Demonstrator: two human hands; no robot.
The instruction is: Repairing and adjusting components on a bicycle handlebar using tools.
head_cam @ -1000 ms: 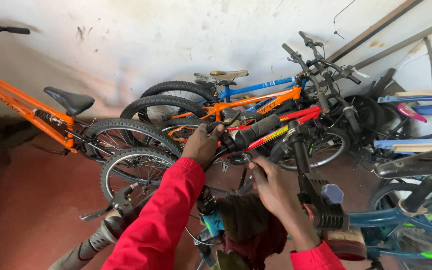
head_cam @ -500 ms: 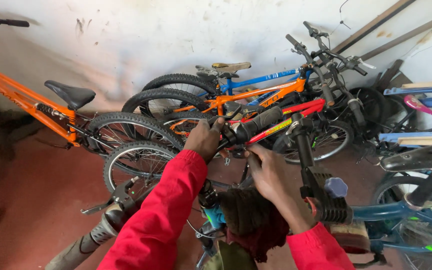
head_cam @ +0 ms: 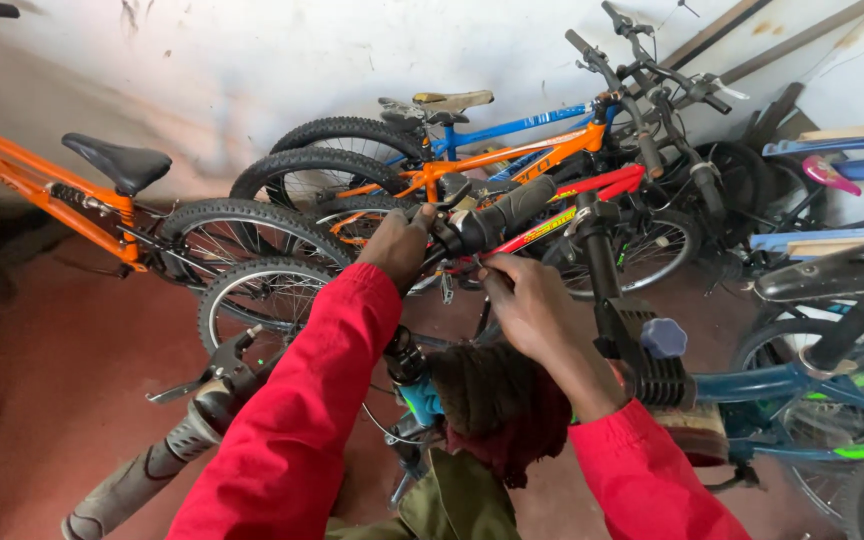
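My left hand (head_cam: 398, 245), in a red sleeve, grips the near end of a black handlebar (head_cam: 497, 212) at its brake lever clamp. My right hand (head_cam: 527, 305) rests just below and right of it, fingertips pinched at a small part under the bar. Whether a tool is in those fingers cannot be told. The bar belongs to a bicycle right in front of me, with a black suspension fork (head_cam: 620, 310) and a dark rag (head_cam: 502, 400) draped over its frame. A second grip (head_cam: 137, 480) of this bicycle points to the lower left.
Several bicycles lean against the white wall: an orange one (head_cam: 42, 195) at left, an orange one (head_cam: 512, 160), a blue one (head_cam: 522, 125) and a red frame (head_cam: 607, 185) behind the bar. A blue frame (head_cam: 782, 385) crowds the right. Red floor (head_cam: 62, 370) lies at left.
The view has shifted slightly and drawn closer. Both hands stay at the handlebar, the right hand's fingers having moved a little nearer the clamp.
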